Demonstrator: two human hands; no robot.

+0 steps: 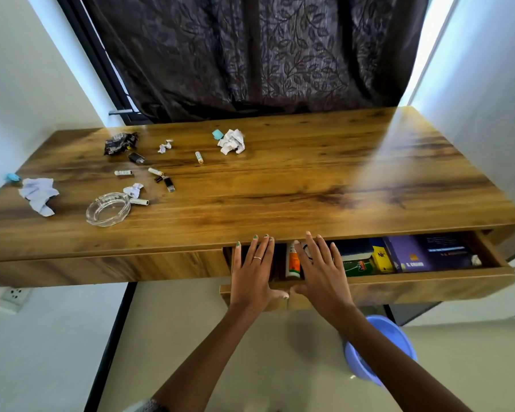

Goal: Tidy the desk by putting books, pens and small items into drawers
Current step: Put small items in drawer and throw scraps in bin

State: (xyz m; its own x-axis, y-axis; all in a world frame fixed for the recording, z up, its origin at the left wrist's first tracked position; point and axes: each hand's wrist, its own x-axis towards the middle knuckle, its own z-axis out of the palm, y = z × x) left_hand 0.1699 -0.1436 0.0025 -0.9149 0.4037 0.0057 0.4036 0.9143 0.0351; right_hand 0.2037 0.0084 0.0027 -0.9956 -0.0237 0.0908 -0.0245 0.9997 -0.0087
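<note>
A wooden desk (280, 179) has its right drawer (414, 285) pulled partly out. Inside lie a purple book (428, 252), a yellow box (381, 258), a green box (359, 266) and a white-and-orange bottle (293, 261). My left hand (252, 270) and my right hand (321, 269) lie flat with straight fingers over the drawer's left end, thumbs on its front panel, holding nothing. On the desk's left half sit a glass ashtray (108, 209), crumpled papers (232, 141), a black USB stick (169, 184), small white tubes (123, 173) and a black wrapper (120, 142).
A dark patterned curtain (250, 55) hangs behind the desk. A blue plastic basin (381, 349) sits on the floor under my right arm. A wall socket (15, 294) is low on the left. Another crumpled paper (39, 195) and a blue item (12, 177) lie at the desk's left edge.
</note>
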